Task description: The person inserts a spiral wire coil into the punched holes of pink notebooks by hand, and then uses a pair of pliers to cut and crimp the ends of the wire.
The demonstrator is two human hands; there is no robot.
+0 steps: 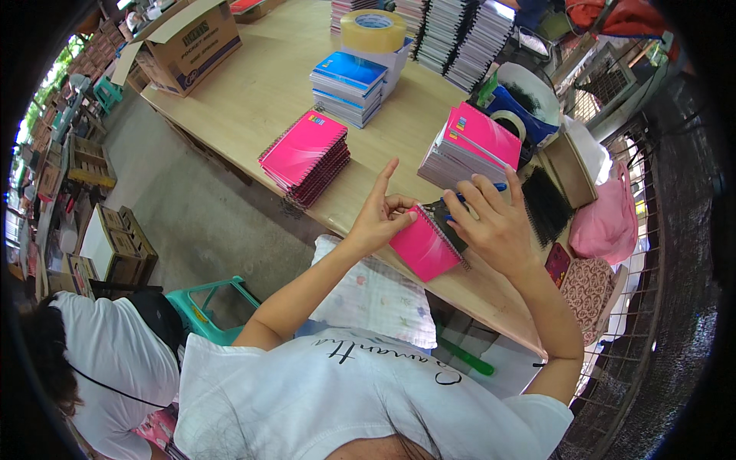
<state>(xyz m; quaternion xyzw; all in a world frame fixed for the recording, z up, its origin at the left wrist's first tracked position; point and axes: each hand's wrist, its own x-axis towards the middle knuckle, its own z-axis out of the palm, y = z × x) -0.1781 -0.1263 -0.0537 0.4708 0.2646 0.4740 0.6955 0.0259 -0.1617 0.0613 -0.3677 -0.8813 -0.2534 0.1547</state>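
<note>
A pink spiral notebook [424, 247] lies at the table's near edge, tilted, its dark wire coil along the right side. My left hand [376, 221] grips its upper corner, thumb on the cover and index finger stretched away. In my right hand [494, 228] are what look like pliers with blue handles [501, 187], their dark jaws close to the upper end of the coil. Whether the jaws touch the wire cannot be made out. To the left stands a stack of bound pink notebooks [305, 149]; beyond my right hand sits another pink-covered stack [447, 157].
Blue notebooks [349, 73] and a tape roll [373, 32] stand farther back, near tall notebook stacks [479, 46]. Black coils [546, 205] and a pink bag [608, 218] lie at right. A cardboard box [192, 50] occupies the far left. Someone in white [115, 376] sits at left.
</note>
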